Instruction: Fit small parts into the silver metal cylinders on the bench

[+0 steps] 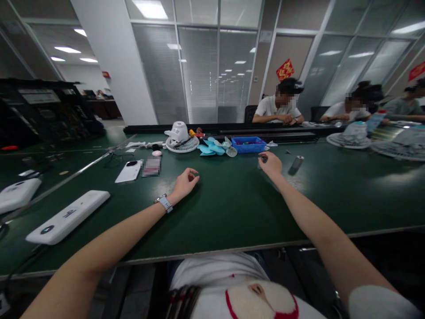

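My left hand [186, 182] rests on the green tabletop [226, 217], its fingers loosely curved and apart, with nothing visible in them. To the right, my right hand [272, 165] is closed in a pinch on a small dark part [263, 157], too small to name, just in front of the blue tray [249, 145]. A grey metal cylinder [298, 162] stands to the right of that hand. Behind and between the hands lie light-blue fan blades [212, 147]. The white fan body with its round grille [181, 141] sits left of the blades.
A white phone [129, 172] and a pale card-like item [152, 167] lie left of my left hand. Nearer is a long white device [68, 217] with a cable. Black rails [206, 129] run along the table's back. A co-worker [279, 108] sits across; more fan parts [352, 135] lie right.
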Demonstrator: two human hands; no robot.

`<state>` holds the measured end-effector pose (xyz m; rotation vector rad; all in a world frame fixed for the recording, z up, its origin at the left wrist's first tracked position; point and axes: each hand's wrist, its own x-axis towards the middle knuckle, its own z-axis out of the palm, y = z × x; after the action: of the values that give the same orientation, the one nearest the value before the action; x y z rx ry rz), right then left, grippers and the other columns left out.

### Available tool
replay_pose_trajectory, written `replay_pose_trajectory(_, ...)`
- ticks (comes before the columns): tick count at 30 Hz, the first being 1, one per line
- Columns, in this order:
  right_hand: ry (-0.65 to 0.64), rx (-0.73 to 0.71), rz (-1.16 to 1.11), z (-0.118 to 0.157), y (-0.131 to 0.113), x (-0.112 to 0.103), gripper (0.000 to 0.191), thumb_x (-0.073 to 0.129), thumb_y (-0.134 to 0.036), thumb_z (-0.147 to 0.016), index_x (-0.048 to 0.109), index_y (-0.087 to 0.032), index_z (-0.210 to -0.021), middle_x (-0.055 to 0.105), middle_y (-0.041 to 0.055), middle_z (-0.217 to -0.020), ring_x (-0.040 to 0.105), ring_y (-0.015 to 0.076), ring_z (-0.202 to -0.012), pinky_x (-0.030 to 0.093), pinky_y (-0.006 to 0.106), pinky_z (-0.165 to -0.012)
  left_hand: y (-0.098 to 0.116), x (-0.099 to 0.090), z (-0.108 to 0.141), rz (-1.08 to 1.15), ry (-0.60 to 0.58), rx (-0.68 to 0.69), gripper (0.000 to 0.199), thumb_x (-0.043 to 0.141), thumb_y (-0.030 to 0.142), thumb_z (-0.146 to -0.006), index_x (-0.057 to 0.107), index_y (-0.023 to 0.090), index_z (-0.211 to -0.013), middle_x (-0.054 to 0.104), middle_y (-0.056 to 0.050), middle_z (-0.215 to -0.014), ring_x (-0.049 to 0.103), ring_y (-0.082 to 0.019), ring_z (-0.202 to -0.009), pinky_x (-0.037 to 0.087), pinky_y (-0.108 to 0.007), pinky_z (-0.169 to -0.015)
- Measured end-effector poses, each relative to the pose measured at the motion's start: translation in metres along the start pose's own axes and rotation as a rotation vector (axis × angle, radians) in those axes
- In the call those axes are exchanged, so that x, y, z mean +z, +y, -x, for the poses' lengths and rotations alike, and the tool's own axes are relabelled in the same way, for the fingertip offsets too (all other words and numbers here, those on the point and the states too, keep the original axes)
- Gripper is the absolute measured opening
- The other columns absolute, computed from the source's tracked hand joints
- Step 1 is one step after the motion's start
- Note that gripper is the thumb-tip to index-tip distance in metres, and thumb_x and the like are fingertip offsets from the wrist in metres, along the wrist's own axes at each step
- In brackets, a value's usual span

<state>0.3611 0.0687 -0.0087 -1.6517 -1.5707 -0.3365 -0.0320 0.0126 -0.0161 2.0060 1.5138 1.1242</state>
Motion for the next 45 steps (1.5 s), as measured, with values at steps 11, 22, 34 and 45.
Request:
replay_pose_trajectory(11,-0.026,-0.019,0.051,0.0,0.001,0.0,0.022,0.058,-0.024,-0.083,0.07,-0.021,-0.101,0.068,0.006,-0.102,0.062,0.0235,-0.091,0.047,0.033,-0.079,-0.002,0.001,-0.001,-0.008,-0.001,0.007,0.022,0.061,0.031,-0.082,0.058,0.02,-0.101,0.064,0.001,-0.077,0.06,-0.015,-0.072,0.046,-0.028,-0.068)
replay_pose_trajectory(22,-0.034,-0.069,0.08,0.001,0.005,0.004,0.025,0.054,-0.024,-0.084,0.067,-0.019,-0.105,0.065,0.0091,-0.103,0.059,0.0263,-0.096,0.041,0.039,-0.087,-0.005,0.003,-0.002,0.003,0.0,0.014,0.022,0.06,0.032,-0.082,0.058,0.02,-0.1,0.063,0.001,-0.075,0.06,-0.015,-0.07,0.046,-0.028,-0.067)
replay_pose_trajectory(34,-0.154,0.413,0.015,0.008,0.013,0.028,0.049,0.068,-0.039,-0.076,0.05,-0.02,-0.118,0.061,0.0137,-0.116,0.056,0.0318,-0.111,0.039,0.051,-0.097,-0.003,0.001,-0.001,-0.018,-0.03,0.021,0.023,0.06,0.031,-0.081,0.058,0.021,-0.102,0.064,0.001,-0.077,0.061,-0.016,-0.072,0.046,-0.029,-0.068)
replay_pose_trajectory(45,-0.145,0.48,-0.144,0.003,0.018,0.029,0.036,0.074,-0.034,-0.067,0.059,-0.02,-0.097,0.068,0.0089,-0.101,0.063,0.027,-0.096,0.047,0.042,-0.087,-0.006,0.003,-0.002,-0.017,-0.028,0.008,0.023,0.06,0.029,-0.08,0.058,0.021,-0.101,0.065,0.0,-0.079,0.062,-0.016,-0.073,0.046,-0.03,-0.069)
